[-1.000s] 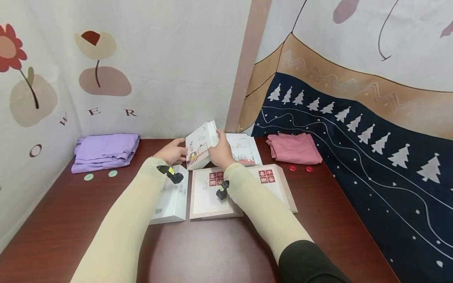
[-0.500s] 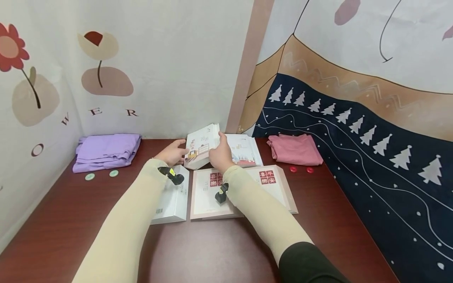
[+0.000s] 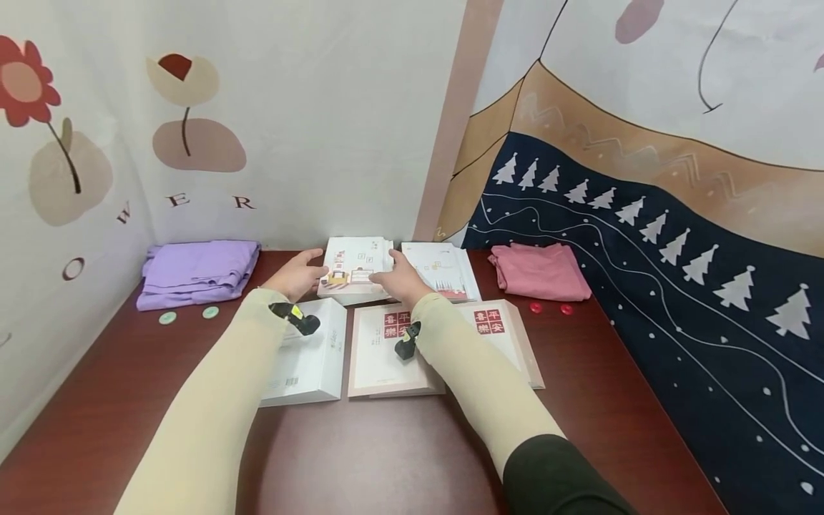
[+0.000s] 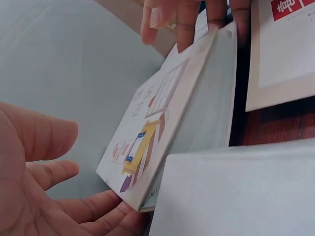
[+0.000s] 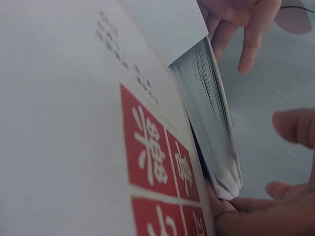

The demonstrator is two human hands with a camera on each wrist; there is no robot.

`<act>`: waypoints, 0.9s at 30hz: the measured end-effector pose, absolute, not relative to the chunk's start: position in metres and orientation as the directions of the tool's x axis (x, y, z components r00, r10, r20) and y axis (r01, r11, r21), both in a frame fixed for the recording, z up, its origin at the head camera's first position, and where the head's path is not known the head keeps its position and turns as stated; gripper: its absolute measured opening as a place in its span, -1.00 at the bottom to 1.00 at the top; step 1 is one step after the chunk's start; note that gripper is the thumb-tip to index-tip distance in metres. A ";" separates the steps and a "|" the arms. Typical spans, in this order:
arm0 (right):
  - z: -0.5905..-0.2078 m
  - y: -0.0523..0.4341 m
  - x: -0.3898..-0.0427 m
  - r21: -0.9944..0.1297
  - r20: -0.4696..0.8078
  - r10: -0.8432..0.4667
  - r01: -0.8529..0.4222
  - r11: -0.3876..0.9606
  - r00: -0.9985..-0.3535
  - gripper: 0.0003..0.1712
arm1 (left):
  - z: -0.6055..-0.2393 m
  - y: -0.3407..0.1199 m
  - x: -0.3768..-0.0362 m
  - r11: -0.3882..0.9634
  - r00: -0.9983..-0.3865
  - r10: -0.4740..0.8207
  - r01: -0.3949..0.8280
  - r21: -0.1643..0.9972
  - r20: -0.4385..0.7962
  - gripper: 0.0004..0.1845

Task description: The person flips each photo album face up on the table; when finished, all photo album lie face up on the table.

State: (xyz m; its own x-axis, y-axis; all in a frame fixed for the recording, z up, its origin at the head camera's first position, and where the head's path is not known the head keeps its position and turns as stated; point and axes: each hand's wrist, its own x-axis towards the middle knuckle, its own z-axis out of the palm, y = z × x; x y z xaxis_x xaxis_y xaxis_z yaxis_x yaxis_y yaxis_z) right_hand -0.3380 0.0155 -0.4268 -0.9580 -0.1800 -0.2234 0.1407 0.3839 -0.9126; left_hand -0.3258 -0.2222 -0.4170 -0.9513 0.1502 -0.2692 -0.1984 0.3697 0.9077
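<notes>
A thick white book with a small yellow-and-pink drawing [image 3: 354,263] lies at the back of the table, between my two hands. My left hand [image 3: 292,277] has its fingertips at the book's left side, and its thumb [image 4: 54,140] stands off the cover. At the opposite side is my right hand [image 3: 405,279]; in the right wrist view its fingers [image 5: 251,204] reach the book's end, with the thumb raised apart. Right beside that book lies another white book with a red-edged picture [image 3: 439,268].
In front lie a white book with a barcode [image 3: 312,365] and two cream books with red character squares, the left one [image 3: 380,361] partly under my right forearm. Folded purple cloth [image 3: 199,272] and green buttons [image 3: 167,317] are left; folded pink cloth [image 3: 539,272] and red buttons [image 3: 536,307] right.
The book, tilted up in my right hand a second ago, has come down flat and shifted slightly left. My right hand's grip has loosened; my left hand has moved slightly left.
</notes>
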 end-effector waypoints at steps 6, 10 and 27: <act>-0.426 0.013 -0.337 -0.934 -0.189 -0.210 0.110 0.341 -0.959 0.02 | -0.417 -0.228 -0.322 0.374 -0.952 0.153 -0.192 0.907 -0.265 -0.25; -0.425 0.014 -0.336 -0.949 -0.152 -0.176 0.093 0.303 -0.973 0.00 | -0.414 -0.231 -0.315 0.453 -0.963 0.148 -0.137 0.881 -0.226 -0.24; -0.402 0.016 -0.251 -0.933 -0.152 -0.399 -0.001 0.359 -0.904 -0.03 | -0.411 -0.268 -0.210 0.477 -0.992 0.116 0.017 0.879 -0.044 -0.30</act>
